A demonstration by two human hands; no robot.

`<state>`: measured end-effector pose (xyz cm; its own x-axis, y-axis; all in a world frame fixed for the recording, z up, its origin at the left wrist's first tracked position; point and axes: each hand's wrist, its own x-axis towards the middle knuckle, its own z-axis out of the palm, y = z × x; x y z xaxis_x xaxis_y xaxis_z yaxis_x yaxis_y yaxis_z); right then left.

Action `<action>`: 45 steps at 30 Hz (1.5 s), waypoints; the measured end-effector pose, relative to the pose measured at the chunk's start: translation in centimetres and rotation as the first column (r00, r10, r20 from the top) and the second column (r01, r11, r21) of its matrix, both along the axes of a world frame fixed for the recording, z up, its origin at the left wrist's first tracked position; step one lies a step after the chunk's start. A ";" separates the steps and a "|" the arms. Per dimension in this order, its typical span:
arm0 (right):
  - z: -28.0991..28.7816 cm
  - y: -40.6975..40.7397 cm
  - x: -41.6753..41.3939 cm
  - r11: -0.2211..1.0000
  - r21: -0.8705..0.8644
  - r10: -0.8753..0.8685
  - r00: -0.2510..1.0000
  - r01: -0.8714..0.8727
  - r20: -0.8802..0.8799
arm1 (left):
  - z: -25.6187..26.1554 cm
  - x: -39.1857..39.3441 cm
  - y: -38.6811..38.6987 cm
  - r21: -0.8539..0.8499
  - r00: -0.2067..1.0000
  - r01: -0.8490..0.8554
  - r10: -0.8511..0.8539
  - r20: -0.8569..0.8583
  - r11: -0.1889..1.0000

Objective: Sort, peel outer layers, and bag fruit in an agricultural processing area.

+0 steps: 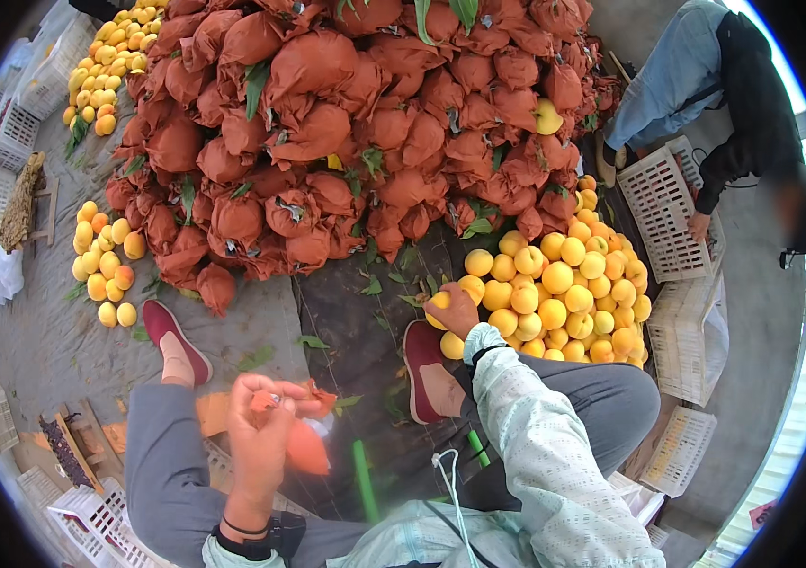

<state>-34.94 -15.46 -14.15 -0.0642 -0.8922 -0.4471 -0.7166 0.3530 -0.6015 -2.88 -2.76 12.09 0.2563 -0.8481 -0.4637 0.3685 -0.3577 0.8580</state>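
My left hand [257,426], low in front of my left knee, grips a crumpled red-brown paper fruit bag [307,447]; whether anything is inside it I cannot tell. Out to the right, my right hand [456,312] has its fingers around a yellow peach [438,307] at the near left edge of a pile of yellow peaches [558,284]. Ahead rises a large heap of fruit wrapped in red-brown paper bags [374,135], with green leaves among them. One bare yellow peach [548,117] shows on the heap's right side.
A smaller group of peaches [106,263] lies left of the heap, with more peaches [101,74] behind. At right, a person [744,92] bends over a white plastic crate [666,213]. More white crates [12,135] line the left side. Fallen leaves dot the dark ground sheet [346,305].
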 end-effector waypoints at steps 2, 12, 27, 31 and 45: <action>-0.4 -0.1 0.0 0.967 -0.002 0.250 0.947 -0.256 -0.200 | -0.1 -0.1 -0.1 0.028 1.000 0.006 -0.007 0.010 1.000; 3.0 -4.2 6.3 0.929 0.017 0.310 0.751 -0.371 -0.583 | -0.8 0.8 0.4 0.130 0.996 0.083 -0.086 0.017 0.988; 9.1 -11.4 24.0 0.924 -0.378 0.261 0.820 -0.059 0.509 | -2.6 2.5 1.8 -0.014 0.998 0.068 -0.068 -0.018 0.998; 12.2 -8.3 23.2 0.954 -0.298 0.225 0.765 -0.045 0.603 | -4.3 2.8 2.6 -0.099 0.999 -0.018 0.014 -0.036 0.995; 26.1 6.8 22.1 0.776 -0.494 0.629 0.538 -0.392 0.562 | -4.8 3.6 4.3 -0.401 0.898 0.033 -0.204 -0.391 0.915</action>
<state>-12.81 -8.61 12.00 0.6488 -0.7533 0.1078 -0.0745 -0.2039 -0.9762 0.76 1.51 7.29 -0.0015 -0.9896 -0.1441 0.6959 -0.1046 0.7105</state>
